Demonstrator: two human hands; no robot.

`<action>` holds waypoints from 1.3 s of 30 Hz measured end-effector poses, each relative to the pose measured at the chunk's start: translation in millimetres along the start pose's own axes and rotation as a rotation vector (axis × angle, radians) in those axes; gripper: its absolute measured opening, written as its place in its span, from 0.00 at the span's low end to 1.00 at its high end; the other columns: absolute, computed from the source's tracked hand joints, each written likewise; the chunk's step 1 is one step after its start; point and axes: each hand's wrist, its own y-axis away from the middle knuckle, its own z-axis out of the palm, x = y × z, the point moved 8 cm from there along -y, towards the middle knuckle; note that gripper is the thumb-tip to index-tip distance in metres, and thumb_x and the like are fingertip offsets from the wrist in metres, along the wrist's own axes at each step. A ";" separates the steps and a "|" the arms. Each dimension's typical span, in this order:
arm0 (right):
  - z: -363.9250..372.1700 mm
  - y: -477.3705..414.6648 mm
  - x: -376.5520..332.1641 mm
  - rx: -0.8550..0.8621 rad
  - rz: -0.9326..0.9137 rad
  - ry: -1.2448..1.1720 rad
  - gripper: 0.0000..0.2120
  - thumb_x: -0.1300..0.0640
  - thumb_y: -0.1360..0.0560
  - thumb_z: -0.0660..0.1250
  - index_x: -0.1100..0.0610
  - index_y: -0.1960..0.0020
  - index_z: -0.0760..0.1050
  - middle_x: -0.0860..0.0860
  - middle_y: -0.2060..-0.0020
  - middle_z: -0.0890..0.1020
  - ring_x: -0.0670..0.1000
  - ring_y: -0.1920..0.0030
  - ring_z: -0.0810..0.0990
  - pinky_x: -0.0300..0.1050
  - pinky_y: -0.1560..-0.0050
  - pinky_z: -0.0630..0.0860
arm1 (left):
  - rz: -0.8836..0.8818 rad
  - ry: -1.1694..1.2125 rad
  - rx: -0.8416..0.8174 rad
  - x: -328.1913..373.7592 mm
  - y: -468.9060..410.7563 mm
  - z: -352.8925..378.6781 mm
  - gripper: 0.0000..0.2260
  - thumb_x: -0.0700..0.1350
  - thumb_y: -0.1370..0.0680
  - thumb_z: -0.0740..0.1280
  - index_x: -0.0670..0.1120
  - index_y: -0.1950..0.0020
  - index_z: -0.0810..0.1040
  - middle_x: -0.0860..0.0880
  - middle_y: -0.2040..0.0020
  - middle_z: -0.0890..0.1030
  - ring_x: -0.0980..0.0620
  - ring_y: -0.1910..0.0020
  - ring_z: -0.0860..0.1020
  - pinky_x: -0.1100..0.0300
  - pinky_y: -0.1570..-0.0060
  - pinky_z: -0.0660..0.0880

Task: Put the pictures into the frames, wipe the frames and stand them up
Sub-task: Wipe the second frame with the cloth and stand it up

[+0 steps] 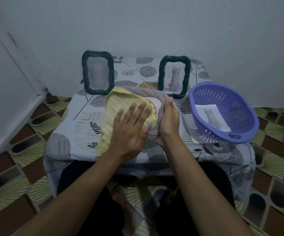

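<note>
A grey woven frame [148, 95] lies tilted at the table's middle, mostly covered by a yellow checked cloth [115, 106]. My left hand [129, 128] presses flat on the cloth with straight fingers. My right hand [168, 121] grips the frame's right edge. Two dark green woven frames stand at the back: the left frame [97, 74] has a blurred picture, and the right frame [174, 76] holds a cat picture.
A purple plastic colander [223, 113] stands tilted at the table's right, with a cat picture [212, 116] inside and a sheet of paper [191, 130] under it. The small table [80, 133] wears a leaf-patterned cloth. Walls close in behind and to the left.
</note>
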 end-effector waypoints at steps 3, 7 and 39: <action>3.5 -3.8 -0.8 0.022 0.013 -0.121 0.32 0.39 0.22 0.60 0.65 0.33 0.72 0.61 0.36 0.79 0.58 0.32 0.76 0.62 0.27 0.66 | -0.300 0.079 0.067 -37.7 4.5 -0.3 0.24 0.59 0.17 0.40 0.61 0.20 0.49 0.54 0.18 0.52 0.49 0.19 0.46 0.42 0.24 0.45; 4.3 -4.3 6.2 0.068 -0.005 -0.145 0.35 0.37 0.25 0.60 0.62 0.29 0.70 0.60 0.33 0.77 0.58 0.30 0.74 0.62 0.27 0.66 | -0.648 0.465 0.169 -67.7 2.8 2.5 0.27 0.57 0.16 0.45 0.54 0.19 0.41 0.49 0.19 0.36 0.49 0.20 0.36 0.54 0.24 0.35; 16.6 -13.3 36.9 -0.314 0.363 -0.370 0.36 0.35 0.21 0.53 0.60 0.24 0.65 0.63 0.30 0.74 0.64 0.31 0.73 0.67 0.27 0.64 | -0.386 0.206 0.033 -44.6 -26.8 -23.3 0.24 0.59 0.15 0.46 0.56 0.19 0.52 0.46 0.24 0.65 0.47 0.29 0.65 0.48 0.33 0.66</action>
